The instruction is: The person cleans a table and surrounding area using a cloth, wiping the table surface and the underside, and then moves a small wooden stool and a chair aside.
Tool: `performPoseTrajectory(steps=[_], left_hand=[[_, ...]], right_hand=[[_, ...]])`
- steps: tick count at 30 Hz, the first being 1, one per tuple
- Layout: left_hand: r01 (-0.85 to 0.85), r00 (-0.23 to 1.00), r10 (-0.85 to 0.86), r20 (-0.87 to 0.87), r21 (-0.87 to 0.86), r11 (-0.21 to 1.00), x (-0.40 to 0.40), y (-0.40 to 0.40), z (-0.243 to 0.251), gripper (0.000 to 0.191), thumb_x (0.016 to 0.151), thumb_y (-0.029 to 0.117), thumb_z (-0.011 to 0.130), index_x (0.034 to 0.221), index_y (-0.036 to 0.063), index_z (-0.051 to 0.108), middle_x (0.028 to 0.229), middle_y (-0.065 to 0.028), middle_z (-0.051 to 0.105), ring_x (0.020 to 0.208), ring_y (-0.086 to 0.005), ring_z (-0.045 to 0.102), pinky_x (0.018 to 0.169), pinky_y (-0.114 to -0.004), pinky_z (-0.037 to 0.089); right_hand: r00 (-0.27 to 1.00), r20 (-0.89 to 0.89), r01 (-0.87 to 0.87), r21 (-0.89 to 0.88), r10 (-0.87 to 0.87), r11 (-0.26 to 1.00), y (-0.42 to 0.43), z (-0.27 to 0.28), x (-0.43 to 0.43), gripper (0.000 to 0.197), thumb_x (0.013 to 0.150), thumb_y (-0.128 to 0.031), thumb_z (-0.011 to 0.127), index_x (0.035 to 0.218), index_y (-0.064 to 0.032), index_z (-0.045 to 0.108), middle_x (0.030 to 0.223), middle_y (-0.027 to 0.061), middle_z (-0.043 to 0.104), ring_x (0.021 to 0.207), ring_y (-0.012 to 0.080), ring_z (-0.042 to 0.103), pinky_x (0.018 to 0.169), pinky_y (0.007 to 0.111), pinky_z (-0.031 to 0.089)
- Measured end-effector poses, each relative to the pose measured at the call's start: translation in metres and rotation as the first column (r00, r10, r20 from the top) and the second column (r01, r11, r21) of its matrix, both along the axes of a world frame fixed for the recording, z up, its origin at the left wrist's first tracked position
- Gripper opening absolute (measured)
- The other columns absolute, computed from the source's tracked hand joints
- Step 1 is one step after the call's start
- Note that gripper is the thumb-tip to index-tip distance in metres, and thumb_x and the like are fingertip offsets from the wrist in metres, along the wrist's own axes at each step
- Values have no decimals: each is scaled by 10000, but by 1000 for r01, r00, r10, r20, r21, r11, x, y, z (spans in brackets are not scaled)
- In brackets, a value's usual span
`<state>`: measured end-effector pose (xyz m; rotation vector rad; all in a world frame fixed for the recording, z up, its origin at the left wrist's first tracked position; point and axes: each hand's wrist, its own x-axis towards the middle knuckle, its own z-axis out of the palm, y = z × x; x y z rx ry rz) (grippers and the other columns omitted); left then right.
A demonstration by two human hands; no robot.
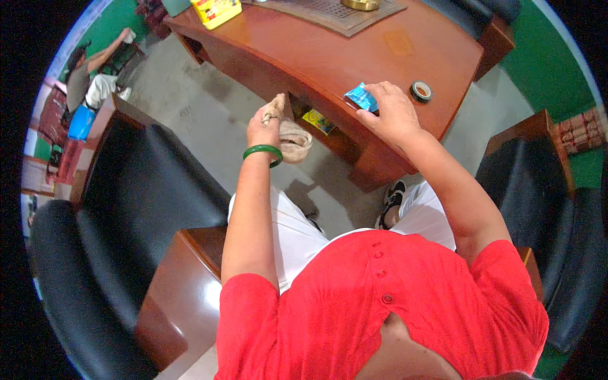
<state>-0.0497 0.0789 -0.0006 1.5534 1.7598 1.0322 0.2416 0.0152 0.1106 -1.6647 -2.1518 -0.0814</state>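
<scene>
My left hand (262, 129) grips a crumpled beige cloth (295, 140), which hangs down in front of the table's near side. On that wrist sits a green bangle (262, 151). Over the near edge of the reddish-brown wooden table (380, 61), my right hand (392, 107) has its thumb and fingers around a small blue packet (362, 97). Part of the packet is hidden by the fingers. A roll of dark tape (421, 91) lies on the tabletop just right of that hand.
A yellow container (216, 12) and a dark tray (332, 14) with a brass-coloured dish (361, 4) stand farther back. Below the tabletop, an open shelf holds a yellow packet (318, 121). Black armchairs (147, 175) flank me. Another person (83, 83) sits at far left, holding a white cloth.
</scene>
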Motion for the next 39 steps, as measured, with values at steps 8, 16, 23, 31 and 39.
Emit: performPoseTrajectory(steps=[8,16,23,31,39], left_hand=[[-336,508,441,740,-301,892,-33,13,-29,374,882,13,574,1256,8,558,1153,-139,634,1005,-268,658,859,-413,552],[-510,532,548,645,-272,816,-23,29,-13,407,893,7,523,1300,5,537,1180,-162,620,1039,-285,651,870,-411,555],[-557,333,557,761,-317,767,-27,33,-24,410,858,71,595,1254,-16,537,1084,-186,642,914,-313,675,760,-439,580],[-442,242,396,886,-263,858,-46,23,-27,329,834,42,629,1156,-6,578,1043,-153,650,875,-275,685,746,-414,591],[-479,173,417,892,-294,827,-41,22,-41,236,869,12,577,1103,-22,589,1012,-150,673,885,-297,689,784,-424,598]], right_hand=[[644,-762,-222,-278,-74,935,-4,6,-30,283,939,-256,571,1070,-13,631,953,139,696,792,256,681,716,383,558],[-84,-436,-643,-663,-896,383,-21,-157,-85,236,978,-186,547,1131,-9,577,1034,164,656,926,280,662,746,339,573],[37,-446,-370,-837,-894,402,45,-264,-92,184,956,-137,558,1094,-29,613,1041,105,664,870,226,660,773,337,584],[-246,-246,-79,-959,-938,272,77,-381,-91,164,920,-245,648,1000,-108,604,895,68,616,680,208,582,457,300,478],[-567,-290,-149,-885,-771,442,119,-424,-63,186,937,-177,625,1081,-73,568,973,97,588,824,209,584,625,294,520]])
